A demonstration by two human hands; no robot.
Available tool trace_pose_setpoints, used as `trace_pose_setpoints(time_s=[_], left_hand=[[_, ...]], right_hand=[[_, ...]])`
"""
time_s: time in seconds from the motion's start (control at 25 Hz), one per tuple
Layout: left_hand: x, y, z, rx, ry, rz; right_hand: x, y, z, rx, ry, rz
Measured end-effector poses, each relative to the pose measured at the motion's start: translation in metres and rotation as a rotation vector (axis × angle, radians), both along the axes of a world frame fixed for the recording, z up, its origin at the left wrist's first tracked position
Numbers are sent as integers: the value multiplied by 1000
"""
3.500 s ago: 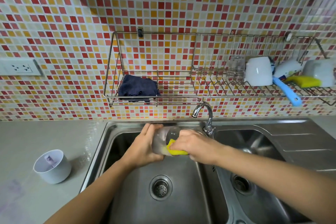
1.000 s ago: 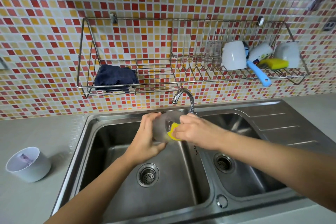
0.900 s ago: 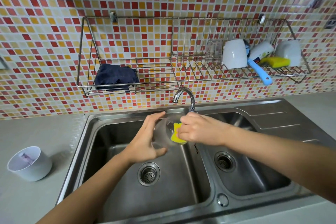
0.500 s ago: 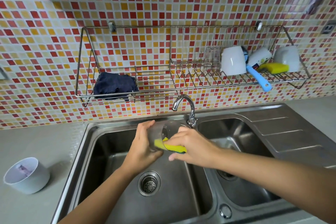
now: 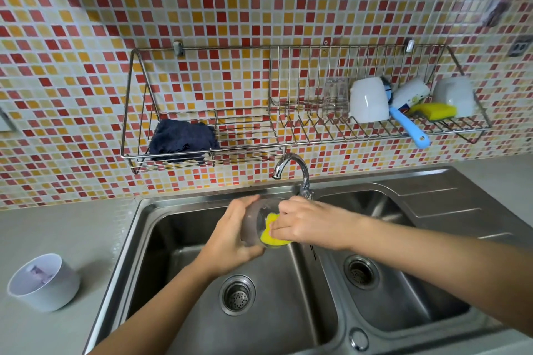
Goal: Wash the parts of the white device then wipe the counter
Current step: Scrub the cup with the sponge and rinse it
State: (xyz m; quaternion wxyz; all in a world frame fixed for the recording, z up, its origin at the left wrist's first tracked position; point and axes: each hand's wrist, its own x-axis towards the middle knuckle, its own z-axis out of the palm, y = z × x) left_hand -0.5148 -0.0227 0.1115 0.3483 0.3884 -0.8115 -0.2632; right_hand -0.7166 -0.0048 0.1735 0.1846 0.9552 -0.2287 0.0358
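Over the left basin of the steel sink (image 5: pixel 161 242), my left hand (image 5: pixel 230 239) grips a clear plastic cup (image 5: pixel 253 222) lying on its side, mouth toward the right. My right hand (image 5: pixel 308 222) presses a yellow sponge (image 5: pixel 271 235) against the cup's rim and inner wall. The tap (image 5: pixel 291 167) arches just behind the cup; no water is visible. A white round device part (image 5: pixel 43 282) stands on the grey counter (image 5: pixel 57 230) at the left.
A wire wall rack (image 5: pixel 288 141) holds a dark blue cloth (image 5: pixel 181 140) at its left and a glass, white cups, a blue-handled brush (image 5: pixel 409 130) and a second yellow sponge (image 5: pixel 432 111) at its right. The right basin (image 5: pixel 403 282) and drainboard lie beside my right arm.
The sponge has shifted from lying across the cup's underside to pressing at its mouth. My view has tilted slightly; both hands stay over the left basin.
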Motion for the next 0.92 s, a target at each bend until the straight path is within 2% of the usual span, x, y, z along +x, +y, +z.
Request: trace_pose_setpoints(time_s=[0.08, 0.12, 0.16, 0.28, 0.4, 0.48, 0.6, 0.72, 0.92], left_hand=[[-2, 1, -3, -62, -10, 95], [0, -1, -5, -71, -8, 135], [3, -2, -6, -62, -2, 179], [17, -4, -6, 11, 23, 273], [26, -1, -4, 87, 85, 305], [29, 1, 0, 151, 186, 347], [42, 1, 4, 217, 294, 386], [66, 3, 3, 234, 344, 415], [96, 9, 8, 198, 372, 482]], right_hand=[[8, 6, -4, 419, -213, -203], [12, 11, -2, 550, -350, -315], [15, 14, 0, 566, -507, -412], [23, 10, 25, 407, -881, -606], [37, -20, 54, 241, -1021, -539], [54, -49, 68, 182, -1029, -551], [88, -99, 81, 231, -979, -750], [114, -148, 72, 302, -754, -1003], [130, -189, 52, 719, -451, -1200]])
